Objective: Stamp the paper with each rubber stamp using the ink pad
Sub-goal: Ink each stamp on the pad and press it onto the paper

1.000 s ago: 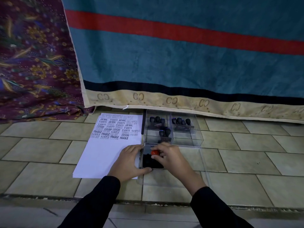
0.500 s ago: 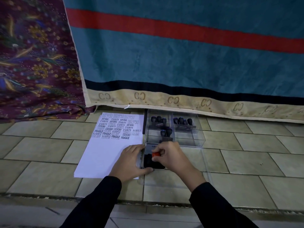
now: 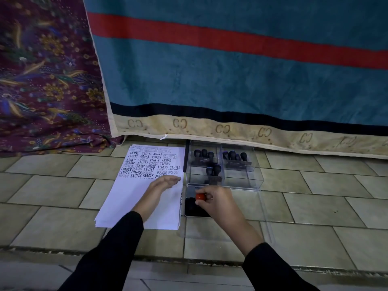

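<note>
Fingers of right hand [image 3: 218,201] pinch round red-knobbed stamp [image 3: 200,196] over glossy black ink pad [image 3: 194,208]; left hand [image 3: 162,185] flat.

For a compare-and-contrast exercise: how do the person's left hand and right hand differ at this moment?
The left hand lies flat and open on the stamped paper; the right hand is curled in a grip. The left hand holds nothing; the right hand pinches a red-topped stamp. The left hand is over the paper, the right hand over the black ink pad. Both come out of black sleeves.
</note>
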### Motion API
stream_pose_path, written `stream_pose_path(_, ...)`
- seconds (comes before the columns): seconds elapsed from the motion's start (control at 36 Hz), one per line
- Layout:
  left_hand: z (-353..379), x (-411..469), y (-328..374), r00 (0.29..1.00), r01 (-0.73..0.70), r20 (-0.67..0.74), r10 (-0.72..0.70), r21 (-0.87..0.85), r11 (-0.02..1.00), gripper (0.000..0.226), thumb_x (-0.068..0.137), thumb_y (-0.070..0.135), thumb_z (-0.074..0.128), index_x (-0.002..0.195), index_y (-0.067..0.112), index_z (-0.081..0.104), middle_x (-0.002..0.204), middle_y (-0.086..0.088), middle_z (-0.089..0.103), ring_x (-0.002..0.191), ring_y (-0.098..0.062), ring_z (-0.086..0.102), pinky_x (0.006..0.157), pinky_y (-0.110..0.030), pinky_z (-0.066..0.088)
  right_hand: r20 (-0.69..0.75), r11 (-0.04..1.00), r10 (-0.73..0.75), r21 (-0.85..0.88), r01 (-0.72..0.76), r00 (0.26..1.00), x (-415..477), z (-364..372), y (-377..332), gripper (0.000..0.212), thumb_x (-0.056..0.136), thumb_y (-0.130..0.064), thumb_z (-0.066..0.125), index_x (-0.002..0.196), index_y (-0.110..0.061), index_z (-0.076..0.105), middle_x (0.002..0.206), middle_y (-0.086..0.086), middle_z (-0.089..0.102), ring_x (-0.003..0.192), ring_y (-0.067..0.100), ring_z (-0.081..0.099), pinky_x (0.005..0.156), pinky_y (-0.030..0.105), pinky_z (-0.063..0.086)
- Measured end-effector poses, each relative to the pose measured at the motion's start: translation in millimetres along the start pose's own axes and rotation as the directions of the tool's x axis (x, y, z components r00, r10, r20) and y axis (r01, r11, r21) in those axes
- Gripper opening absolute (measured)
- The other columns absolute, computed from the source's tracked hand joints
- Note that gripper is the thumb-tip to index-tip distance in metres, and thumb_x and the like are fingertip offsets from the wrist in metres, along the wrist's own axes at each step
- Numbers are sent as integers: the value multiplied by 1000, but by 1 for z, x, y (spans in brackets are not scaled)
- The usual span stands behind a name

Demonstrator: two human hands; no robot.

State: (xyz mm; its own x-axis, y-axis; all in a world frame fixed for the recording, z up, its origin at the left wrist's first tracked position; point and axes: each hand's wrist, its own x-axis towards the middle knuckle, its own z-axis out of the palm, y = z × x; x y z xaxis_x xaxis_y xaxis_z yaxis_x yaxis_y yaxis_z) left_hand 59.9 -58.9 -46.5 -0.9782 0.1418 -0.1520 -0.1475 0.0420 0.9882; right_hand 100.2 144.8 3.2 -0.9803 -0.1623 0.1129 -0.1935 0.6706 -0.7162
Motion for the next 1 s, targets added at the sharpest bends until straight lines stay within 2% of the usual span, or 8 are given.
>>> stream_pose_path(0.08,-5,9,4,997,42,-48,-54,-230,972,23,96,9,39,100,8,62,106,-3,71,122,-28,54,110,-35,33,7,1000,-20,-14,20,1000,0,1,0,24,78,-10,71,101,-11,72,96,8,72,81,18,66,81,27,56)
stream_pose_path(0.17,-12,10,7,991,42,-100,-84,-370,928,24,98,8,35,101,10,59,111,-7,67,119,-29,56,108,-39,35,15,999,-31,-18,32,999,1,1,5,26,78,-10,71,103,-13,71,101,8,66,83,14,63,78,12,53)
stream_pose_path(0.25,-22,7,9,950,-149,-313,8,-430,890,22,97,5,39,102,11,59,109,-6,69,109,-22,64,101,-36,42,18,999,-43,16,43,999,3,-2,5,24,79,-12,72,102,-14,71,100,4,64,83,10,62,75,2,47)
stream_pose_path(0.39,-42,1,-5,833,-177,-471,290,270,946,22,93,8,53,108,21,62,117,8,63,117,-14,55,98,-28,40,-65,977,-39,205,52,997,23,-1,-12,28,78,-11,73,106,-13,68,99,3,69,84,11,67,75,5,51)
stream_pose_path(0.5,-55,8,-32,880,6,-276,386,819,574,36,94,24,52,129,19,51,143,-3,46,138,-25,34,113,-48,20,-114,981,-106,151,123,988,52,11,-31,24,79,-12,72,102,-11,69,101,8,68,82,12,62,69,-2,44)
stream_pose_path(0.58,-54,10,-41,905,67,-254,342,878,475,40,97,33,45,136,21,45,155,-2,30,146,-20,14,116,-50,2,-84,988,-121,85,128,989,75,22,-37,25,81,-13,69,105,-9,68,107,8,67,81,9,56,72,7,44)
stream_pose_path(0.75,-53,11,-42,901,70,-256,349,882,466,39,97,33,46,133,20,47,153,-2,33,145,-20,20,116,-53,2,34,995,-87,-36,88,996,105,37,-33,25,85,-12,65,109,-6,65,111,13,67,97,23,62,91,34,52)
stream_pose_path(1.0,-54,11,-44,900,73,-266,344,872,484,52,90,45,33,135,21,46,154,0,32,145,-16,19,116,-48,-1,73,995,-54,-79,60,996,115,43,-25,24,87,-12,62,111,-6,64,112,15,65,101,25,61,91,35,51)
